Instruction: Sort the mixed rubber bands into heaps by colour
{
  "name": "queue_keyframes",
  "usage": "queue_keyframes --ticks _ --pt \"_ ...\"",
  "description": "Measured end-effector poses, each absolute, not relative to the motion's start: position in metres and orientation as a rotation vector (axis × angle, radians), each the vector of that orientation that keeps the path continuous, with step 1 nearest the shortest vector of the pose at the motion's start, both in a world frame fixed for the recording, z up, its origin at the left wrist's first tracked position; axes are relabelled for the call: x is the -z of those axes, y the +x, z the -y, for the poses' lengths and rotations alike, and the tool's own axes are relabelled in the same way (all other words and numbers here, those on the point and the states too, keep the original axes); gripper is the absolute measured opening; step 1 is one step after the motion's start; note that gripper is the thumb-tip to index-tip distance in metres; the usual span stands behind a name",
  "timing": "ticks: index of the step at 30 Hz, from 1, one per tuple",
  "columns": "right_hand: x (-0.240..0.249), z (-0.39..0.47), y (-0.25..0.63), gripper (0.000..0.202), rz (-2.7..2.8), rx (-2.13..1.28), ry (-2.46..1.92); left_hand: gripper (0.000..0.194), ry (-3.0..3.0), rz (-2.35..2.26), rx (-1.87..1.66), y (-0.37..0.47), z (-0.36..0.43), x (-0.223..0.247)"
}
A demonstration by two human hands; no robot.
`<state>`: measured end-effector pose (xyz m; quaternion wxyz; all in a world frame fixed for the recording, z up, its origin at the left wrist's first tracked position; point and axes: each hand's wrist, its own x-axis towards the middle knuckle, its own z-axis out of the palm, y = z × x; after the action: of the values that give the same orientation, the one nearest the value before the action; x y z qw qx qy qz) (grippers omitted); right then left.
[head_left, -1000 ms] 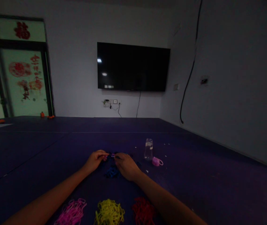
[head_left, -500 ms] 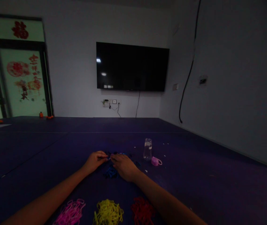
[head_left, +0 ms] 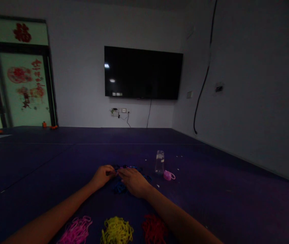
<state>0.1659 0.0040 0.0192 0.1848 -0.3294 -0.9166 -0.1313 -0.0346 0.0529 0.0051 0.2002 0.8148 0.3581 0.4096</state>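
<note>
Blue pile [head_left: 120,187] sits on the purple surface [head_left: 210,196], between my two hands and partly covered by the right one; it is so dim that I cannot make out single pieces. A thin pink strand [head_left: 117,173] shows at the gap between my fingertips. My left hand [head_left: 103,176] has thumb and forefinger curved toward each other, tips close together beside the strand; from this far off I cannot tell whether they have caught it. My right hand [head_left: 135,183] is palm down, fingers nearly straight and side by side, pointing left; whatever it may hold is hidden from me.

I judge the strand and pile to be light, soft and springy, likelier to cling and tangle than to break. A fingertip pinch on one loose bit at the edge should suit; a grab at the middle would probably drag up a clump. Nearer me lie three looped heaps in a row: pink heap [head_left: 76,230], yellow heap [head_left: 117,231], red heap [head_left: 154,229]. Off to the right, a clear bottle [head_left: 160,164] stands upright, its pink cap [head_left: 167,175] just beside the base.
</note>
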Motion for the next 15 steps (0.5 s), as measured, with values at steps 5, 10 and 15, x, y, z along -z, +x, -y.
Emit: queue_keyframes --ticks 5,10,15 --pt "-0.0195 -0.003 0.1667 0.037 2.558 0.357 -0.944 0.022 2.237 -0.997 -1.136 -0.0359 -0.0525 -0.0088" --pt "-0.0214 -0.0021 0.166 0.037 2.549 0.349 -0.929 0.022 2.15 -0.922 -1.106 -0.0364 -0.0515 -0.0111" --pt "-0.0242 -0.0004 0.1657 0.038 2.569 0.367 -0.937 0.017 2.111 -0.899 -1.03 -0.0355 -0.0478 -0.0119"
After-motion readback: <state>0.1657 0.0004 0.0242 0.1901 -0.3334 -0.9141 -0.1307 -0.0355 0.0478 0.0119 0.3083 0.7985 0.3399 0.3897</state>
